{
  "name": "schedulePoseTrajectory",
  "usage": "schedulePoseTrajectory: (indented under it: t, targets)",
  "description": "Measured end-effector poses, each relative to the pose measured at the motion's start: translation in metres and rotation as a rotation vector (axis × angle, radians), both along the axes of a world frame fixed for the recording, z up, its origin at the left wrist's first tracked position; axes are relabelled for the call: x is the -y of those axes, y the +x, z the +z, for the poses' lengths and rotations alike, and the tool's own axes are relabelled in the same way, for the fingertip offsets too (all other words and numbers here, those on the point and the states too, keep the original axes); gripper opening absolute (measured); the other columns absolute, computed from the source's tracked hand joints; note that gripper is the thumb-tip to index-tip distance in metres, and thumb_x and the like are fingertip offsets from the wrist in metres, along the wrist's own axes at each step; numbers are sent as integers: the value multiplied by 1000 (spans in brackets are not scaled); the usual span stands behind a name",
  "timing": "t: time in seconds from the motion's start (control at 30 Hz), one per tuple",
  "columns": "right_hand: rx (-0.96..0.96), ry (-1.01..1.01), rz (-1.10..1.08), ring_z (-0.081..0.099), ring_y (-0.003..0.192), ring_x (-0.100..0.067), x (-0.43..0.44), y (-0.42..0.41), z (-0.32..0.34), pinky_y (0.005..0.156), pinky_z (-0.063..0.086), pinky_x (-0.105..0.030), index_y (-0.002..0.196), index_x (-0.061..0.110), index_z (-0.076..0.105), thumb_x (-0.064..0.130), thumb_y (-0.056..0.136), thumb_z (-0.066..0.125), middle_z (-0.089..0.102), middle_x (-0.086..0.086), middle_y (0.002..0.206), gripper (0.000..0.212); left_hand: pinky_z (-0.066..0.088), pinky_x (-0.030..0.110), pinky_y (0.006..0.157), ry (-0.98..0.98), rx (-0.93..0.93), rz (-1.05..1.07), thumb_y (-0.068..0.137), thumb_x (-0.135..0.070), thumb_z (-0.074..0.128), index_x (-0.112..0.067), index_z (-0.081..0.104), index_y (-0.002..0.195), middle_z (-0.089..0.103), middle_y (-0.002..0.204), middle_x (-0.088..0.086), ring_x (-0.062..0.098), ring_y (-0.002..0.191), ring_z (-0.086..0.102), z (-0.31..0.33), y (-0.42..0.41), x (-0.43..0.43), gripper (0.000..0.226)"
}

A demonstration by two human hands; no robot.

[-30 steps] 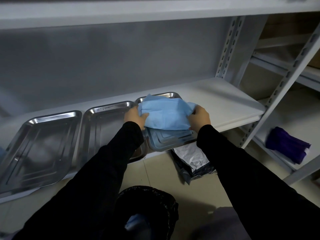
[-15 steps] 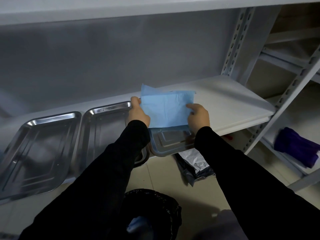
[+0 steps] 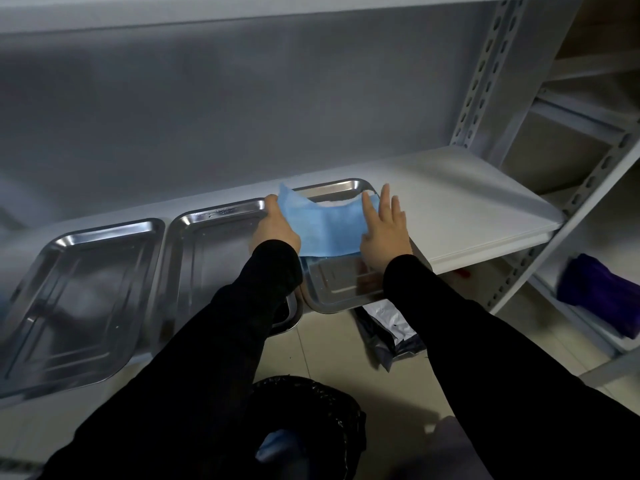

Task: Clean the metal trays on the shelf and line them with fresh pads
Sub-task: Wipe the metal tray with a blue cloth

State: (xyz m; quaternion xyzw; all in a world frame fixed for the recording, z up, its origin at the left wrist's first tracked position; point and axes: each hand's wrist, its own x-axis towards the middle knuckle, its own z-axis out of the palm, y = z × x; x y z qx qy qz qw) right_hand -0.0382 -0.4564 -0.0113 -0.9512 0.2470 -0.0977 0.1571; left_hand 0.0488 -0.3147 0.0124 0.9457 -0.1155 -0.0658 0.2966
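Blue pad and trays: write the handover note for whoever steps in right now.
Left hand grips the blue pad by its left edge. Right hand lies with straight fingers on its right edge.
The pad sits partly in the right tray, its far edge raised and the tray's near end bare.
Middle tray and left tray on the shelf hold no pad.
Left: flatten this pad and line the other two. Whether they are cleaned cannot be told.
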Motion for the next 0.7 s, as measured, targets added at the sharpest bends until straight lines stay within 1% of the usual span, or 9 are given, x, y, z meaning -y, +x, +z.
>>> schedulePoseTrajectory:
  t: [0.1, 0.2, 0.27, 0.33, 0.37, 0.47, 0.5, 0.6, 0.7]
  targets:
    - [-139, -21, 130, -3, 148, -31, -6, 5, 0, 119, 1, -42, 152, 18, 13, 16, 98, 36, -4, -11, 160, 59, 43, 42, 97, 91, 55, 2, 84, -8, 52, -19, 22, 140, 46, 130, 15, 34, 120, 44, -6, 1, 0, 65]
    - [-267, 69, 219, 5, 148, -26, -13, 8, -5, 119, 4, -42, 151, 18, 19, 25, 101, 31, 6, -7, 161, 51, 22, 44, 113, 223, 148, -121, 85, -25, 59, -26, 30, 141, 25, 152, 6, 30, 138, 22, -10, 0, 2, 63]
    - [-305, 46, 226, 12, 146, -25, -14, 7, -9, 117, 8, -40, 148, 16, 25, 29, 101, 29, 14, -5, 159, 48, 6, 48, 118, 344, 127, -270, 89, -36, 55, -28, 40, 138, 30, 151, 0, 25, 141, 22, -9, -2, 3, 52]
    - [-334, 33, 222, 13, 146, -25, -13, 6, -10, 117, 9, -39, 147, 15, 27, 30, 101, 29, 15, -5, 159, 48, -4, 48, 118, 411, 61, -350, 92, -40, 51, -26, 46, 135, 45, 141, 1, 23, 137, 33, -6, -4, 3, 45]
    - [-336, 43, 215, 11, 146, -26, -12, 6, -10, 118, 8, -39, 148, 13, 25, 30, 101, 30, 13, -6, 159, 50, -1, 46, 118, 401, 37, -360, 92, -38, 52, -25, 47, 134, 49, 138, 2, 24, 134, 37, -6, -5, 2, 45]
    - [-232, 127, 173, 8, 148, -25, -15, 6, -7, 120, 7, -35, 150, 11, 21, 24, 99, 40, 9, -11, 160, 56, 34, 35, 110, 324, 11, -376, 91, -20, 57, -18, 45, 137, 49, 137, 8, 27, 126, 45, -3, -7, 0, 47]
    - [-192, 146, 174, 11, 148, -24, -17, 6, -6, 120, 9, -33, 150, 12, 24, 20, 98, 43, 13, -11, 159, 56, 40, 33, 106, 324, 6, -385, 91, -14, 56, -15, 45, 137, 48, 137, 10, 27, 124, 47, -3, -7, 1, 48]
    - [-149, 126, 208, 37, 137, -25, -29, 5, 0, 114, 26, -31, 140, 12, 43, 13, 95, 46, 39, -11, 149, 45, 45, 30, 97, 402, 22, -405, 91, -12, 55, -9, 52, 129, 56, 124, 12, 24, 107, 54, 1, -9, 2, 37]
    - [-134, 100, 218, 55, 118, -27, -43, 0, 2, 103, 41, -33, 130, 15, 54, 18, 92, 54, 58, -9, 131, 38, 46, 28, 85, 454, 85, -408, 92, -27, 53, -9, 57, 115, 54, 97, 5, 17, 87, 50, 8, -14, 1, 29]
